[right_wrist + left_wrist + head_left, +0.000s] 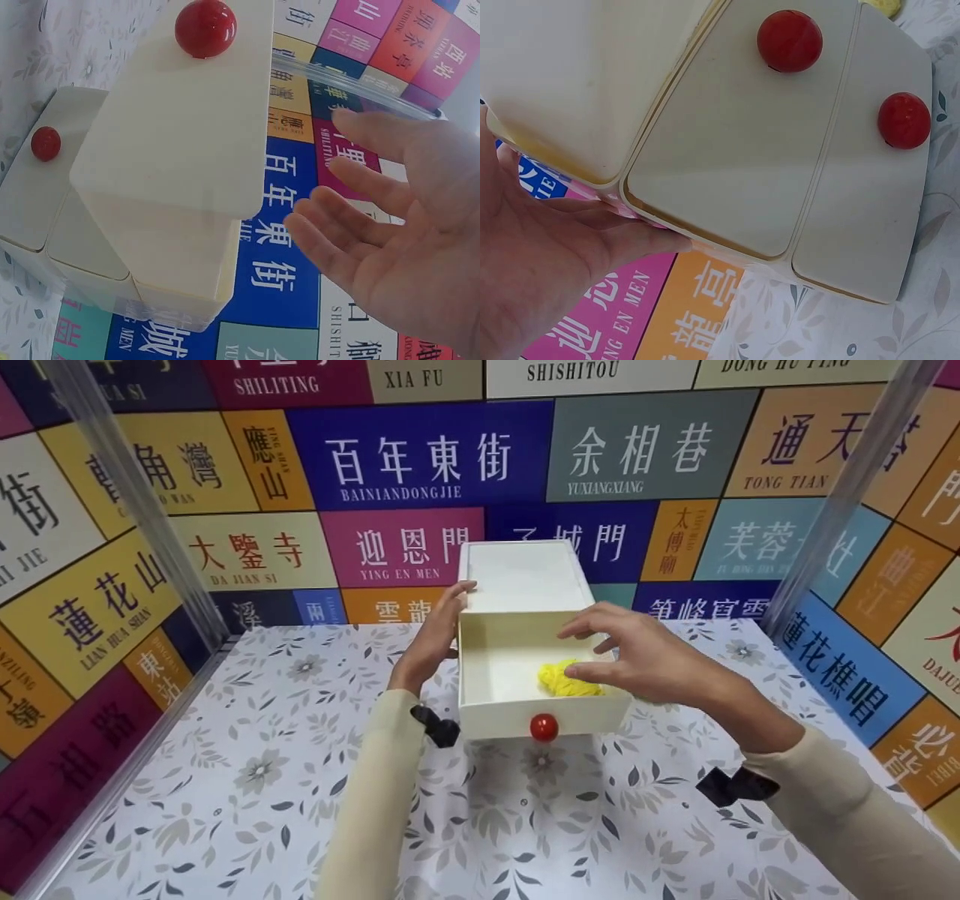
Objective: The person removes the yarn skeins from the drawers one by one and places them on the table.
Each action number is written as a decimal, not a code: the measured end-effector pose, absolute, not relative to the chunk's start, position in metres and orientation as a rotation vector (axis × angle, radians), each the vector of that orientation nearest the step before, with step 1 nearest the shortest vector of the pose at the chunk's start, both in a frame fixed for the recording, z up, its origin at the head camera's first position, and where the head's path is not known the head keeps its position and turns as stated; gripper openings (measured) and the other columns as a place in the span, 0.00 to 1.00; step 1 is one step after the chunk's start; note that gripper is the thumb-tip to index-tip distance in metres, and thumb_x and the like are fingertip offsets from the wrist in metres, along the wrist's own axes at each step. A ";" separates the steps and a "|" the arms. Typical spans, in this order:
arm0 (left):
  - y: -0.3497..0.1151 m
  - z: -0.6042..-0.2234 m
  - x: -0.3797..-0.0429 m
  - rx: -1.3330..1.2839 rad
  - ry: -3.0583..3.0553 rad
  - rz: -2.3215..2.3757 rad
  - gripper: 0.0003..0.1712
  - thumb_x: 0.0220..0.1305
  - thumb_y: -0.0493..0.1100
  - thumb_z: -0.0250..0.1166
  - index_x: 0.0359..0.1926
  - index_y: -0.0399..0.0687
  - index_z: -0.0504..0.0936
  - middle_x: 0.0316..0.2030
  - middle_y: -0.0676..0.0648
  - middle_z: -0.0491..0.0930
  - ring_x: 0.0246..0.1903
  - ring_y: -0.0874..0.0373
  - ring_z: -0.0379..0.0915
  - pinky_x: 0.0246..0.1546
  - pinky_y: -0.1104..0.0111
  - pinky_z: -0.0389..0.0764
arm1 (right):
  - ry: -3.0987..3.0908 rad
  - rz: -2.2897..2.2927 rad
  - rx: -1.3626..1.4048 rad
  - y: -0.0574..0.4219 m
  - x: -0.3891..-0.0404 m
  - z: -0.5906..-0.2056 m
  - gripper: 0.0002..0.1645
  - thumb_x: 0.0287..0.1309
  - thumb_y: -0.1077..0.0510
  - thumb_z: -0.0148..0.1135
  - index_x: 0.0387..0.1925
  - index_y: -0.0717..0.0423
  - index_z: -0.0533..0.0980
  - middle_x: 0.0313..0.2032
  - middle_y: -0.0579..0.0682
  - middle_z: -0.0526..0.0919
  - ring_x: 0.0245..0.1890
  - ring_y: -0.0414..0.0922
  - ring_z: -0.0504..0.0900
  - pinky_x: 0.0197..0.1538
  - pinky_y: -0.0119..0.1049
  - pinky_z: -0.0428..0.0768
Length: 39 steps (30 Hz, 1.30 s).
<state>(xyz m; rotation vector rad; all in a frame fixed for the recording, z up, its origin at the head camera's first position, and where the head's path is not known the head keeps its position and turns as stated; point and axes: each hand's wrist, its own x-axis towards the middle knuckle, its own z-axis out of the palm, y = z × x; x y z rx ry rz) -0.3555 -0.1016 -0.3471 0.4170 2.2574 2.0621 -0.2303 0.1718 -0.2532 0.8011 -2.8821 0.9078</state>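
Observation:
A small white drawer cabinet stands on the table with its top drawer pulled out, a red ball knob on its front. Inside that drawer, towards the right, lies a crumpled bright yellow bundle; its material is hard to tell. My left hand rests against the cabinet's left side with fingers extended, as the left wrist view also shows. Over the drawer's right edge hovers my right hand, fingers spread and loosely bent. In the right wrist view this hand appears apart from the drawer and holds nothing.
Below the open drawer, two more drawer fronts with red knobs are closed. A flower-patterned cloth covers the table. Coloured panels with place names stand behind and at both sides. Part of something yellow shows at the left wrist view's top edge.

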 end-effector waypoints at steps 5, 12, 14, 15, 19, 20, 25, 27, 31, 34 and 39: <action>-0.102 -0.348 -0.356 0.411 2.268 2.051 0.25 0.80 0.56 0.37 0.73 0.64 0.60 0.66 0.41 0.68 0.56 0.40 0.77 0.46 0.48 0.84 | -2.985 0.758 0.938 0.163 -0.237 -0.251 0.30 0.59 0.50 0.70 0.62 0.53 0.75 0.64 0.52 0.75 0.63 0.57 0.75 0.62 0.55 0.76; -0.101 -0.347 -0.356 0.404 2.260 2.059 0.25 0.79 0.56 0.38 0.72 0.63 0.61 0.63 0.40 0.70 0.53 0.42 0.78 0.44 0.49 0.85 | -3.024 0.603 1.024 0.155 -0.244 -0.249 0.30 0.56 0.52 0.73 0.59 0.57 0.77 0.62 0.55 0.78 0.63 0.57 0.76 0.64 0.56 0.73; -0.101 -0.347 -0.356 0.406 2.265 2.058 0.25 0.79 0.56 0.38 0.72 0.63 0.61 0.63 0.40 0.70 0.53 0.42 0.78 0.44 0.49 0.85 | -3.043 0.577 1.029 0.154 -0.246 -0.248 0.30 0.56 0.52 0.73 0.58 0.57 0.77 0.61 0.55 0.78 0.62 0.57 0.76 0.65 0.57 0.73; -0.101 -0.347 -0.356 0.407 2.267 2.058 0.25 0.79 0.56 0.38 0.72 0.63 0.61 0.63 0.40 0.70 0.54 0.42 0.78 0.45 0.49 0.85 | -3.054 0.568 1.029 0.153 -0.246 -0.248 0.30 0.56 0.52 0.73 0.58 0.57 0.77 0.61 0.56 0.78 0.62 0.57 0.76 0.65 0.57 0.72; -0.101 -0.347 -0.357 0.403 2.276 2.054 0.25 0.79 0.57 0.38 0.72 0.63 0.62 0.64 0.40 0.69 0.55 0.41 0.77 0.46 0.47 0.84 | -3.097 0.564 1.019 0.151 -0.250 -0.247 0.30 0.56 0.52 0.73 0.58 0.57 0.78 0.61 0.56 0.79 0.62 0.57 0.78 0.65 0.57 0.72; -0.101 -0.347 -0.357 0.399 2.275 2.056 0.25 0.79 0.57 0.39 0.72 0.63 0.62 0.64 0.40 0.69 0.55 0.41 0.77 0.46 0.47 0.84 | -3.109 0.572 1.013 0.151 -0.251 -0.247 0.29 0.56 0.52 0.73 0.58 0.57 0.78 0.61 0.56 0.80 0.62 0.56 0.78 0.65 0.56 0.73; -0.101 -0.348 -0.357 0.389 2.280 2.048 0.25 0.79 0.56 0.38 0.72 0.64 0.61 0.65 0.40 0.68 0.55 0.41 0.77 0.46 0.47 0.84 | -3.146 0.603 1.023 0.148 -0.255 -0.250 0.26 0.59 0.54 0.71 0.57 0.58 0.79 0.60 0.57 0.81 0.61 0.58 0.79 0.64 0.56 0.74; -0.101 -0.348 -0.357 0.389 2.277 2.044 0.25 0.79 0.56 0.37 0.72 0.64 0.61 0.65 0.39 0.68 0.55 0.41 0.77 0.47 0.47 0.84 | -3.161 0.596 1.039 0.147 -0.258 -0.252 0.25 0.59 0.56 0.70 0.57 0.59 0.79 0.59 0.58 0.81 0.61 0.58 0.79 0.64 0.55 0.75; -0.100 -0.348 -0.358 0.380 2.288 2.041 0.25 0.79 0.56 0.37 0.72 0.65 0.61 0.67 0.40 0.67 0.57 0.40 0.76 0.47 0.47 0.84 | -3.189 0.542 1.074 0.145 -0.263 -0.254 0.24 0.58 0.60 0.70 0.57 0.62 0.79 0.58 0.60 0.82 0.60 0.60 0.78 0.64 0.55 0.75; -0.100 -0.347 -0.358 0.373 2.300 2.036 0.25 0.79 0.56 0.37 0.72 0.65 0.61 0.68 0.40 0.66 0.58 0.40 0.75 0.48 0.47 0.83 | -3.204 0.476 1.084 0.145 -0.266 -0.255 0.25 0.56 0.62 0.70 0.56 0.64 0.79 0.57 0.62 0.82 0.60 0.61 0.78 0.64 0.54 0.76; -0.101 -0.348 -0.358 0.358 2.281 2.042 0.25 0.79 0.55 0.37 0.72 0.65 0.61 0.67 0.39 0.66 0.59 0.39 0.74 0.51 0.43 0.80 | -3.254 0.408 1.070 0.145 -0.270 -0.258 0.24 0.55 0.64 0.70 0.55 0.66 0.79 0.56 0.64 0.82 0.58 0.61 0.79 0.62 0.52 0.78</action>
